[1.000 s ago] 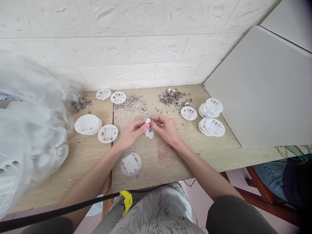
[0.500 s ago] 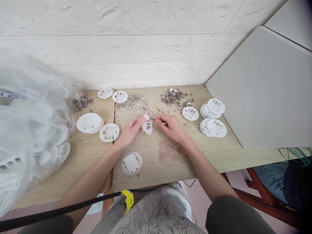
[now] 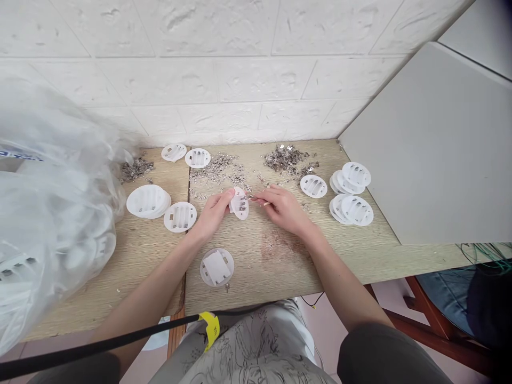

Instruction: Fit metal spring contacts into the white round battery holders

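Note:
My left hand (image 3: 216, 214) grips a white round plastic piece (image 3: 240, 205) by its left edge, tilted up, with small metal contacts showing in its slots. Fingers closed, my right hand (image 3: 282, 207) pinches a thin tool (image 3: 256, 199) whose metal tip is close to the piece's right side. Behind the hands are a pile of small light metal bits (image 3: 218, 169) and a darker pile of metal parts (image 3: 286, 160). One round piece (image 3: 313, 186) lies right of my right hand. Nearer to me rests another (image 3: 216, 267), its square back up.
A large clear plastic bag (image 3: 60, 213) of white pieces fills the left. Round pieces are stacked at the left (image 3: 146, 201) and right (image 3: 357, 210). A white brick wall (image 3: 240, 80) stands behind, and a grey panel (image 3: 444, 160) at the right. A black strap crosses below.
My right hand has turned slightly, so the thin tool now shows between its fingers. The held piece has turned to show more of its slotted face.

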`<action>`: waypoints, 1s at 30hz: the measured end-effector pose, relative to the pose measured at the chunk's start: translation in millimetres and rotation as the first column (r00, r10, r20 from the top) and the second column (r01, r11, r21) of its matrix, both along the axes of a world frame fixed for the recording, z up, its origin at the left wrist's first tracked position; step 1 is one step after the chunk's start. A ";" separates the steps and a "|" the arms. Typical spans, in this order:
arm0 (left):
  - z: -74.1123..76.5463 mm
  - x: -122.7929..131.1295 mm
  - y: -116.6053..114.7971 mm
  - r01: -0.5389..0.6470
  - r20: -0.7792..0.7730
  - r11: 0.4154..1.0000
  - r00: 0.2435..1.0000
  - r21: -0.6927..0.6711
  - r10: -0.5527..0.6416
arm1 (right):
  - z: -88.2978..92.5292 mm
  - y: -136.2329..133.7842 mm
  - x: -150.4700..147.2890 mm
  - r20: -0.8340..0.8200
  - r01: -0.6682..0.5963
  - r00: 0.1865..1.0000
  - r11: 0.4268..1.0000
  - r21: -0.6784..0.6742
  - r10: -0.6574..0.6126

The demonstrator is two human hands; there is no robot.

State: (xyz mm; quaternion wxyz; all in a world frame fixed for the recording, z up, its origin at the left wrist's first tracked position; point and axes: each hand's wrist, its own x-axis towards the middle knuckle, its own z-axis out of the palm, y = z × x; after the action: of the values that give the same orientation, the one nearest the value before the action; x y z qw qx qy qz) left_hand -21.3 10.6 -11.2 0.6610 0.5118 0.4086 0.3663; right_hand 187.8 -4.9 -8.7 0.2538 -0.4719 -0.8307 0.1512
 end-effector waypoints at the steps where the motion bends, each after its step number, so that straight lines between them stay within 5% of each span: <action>1: 0.5 0.3 0.0 0.000 0.002 1.000 1.000 -0.003 0.000 | 0.5 -0.2 0.1 0.010 -0.001 1.000 1.000 -0.002 0.001; 11: -3.7 -2.6 -0.2 0.013 -0.160 0.996 0.987 0.090 0.001 | 1.1 -3.2 1.4 0.061 -0.036 0.997 0.998 -0.057 0.039; 30: -2.9 -2.7 -2.7 -0.014 -0.221 0.994 0.975 0.105 0.036 | -4.4 -3.1 -7.5 0.232 -0.072 0.971 0.994 0.081 0.052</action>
State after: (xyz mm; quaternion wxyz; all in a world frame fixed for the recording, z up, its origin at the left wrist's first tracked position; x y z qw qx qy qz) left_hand -24.0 7.9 -14.1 0.5794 0.5776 0.4670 0.3355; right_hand 180.4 -8.1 -13.0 0.1719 -0.4484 -0.8746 0.0665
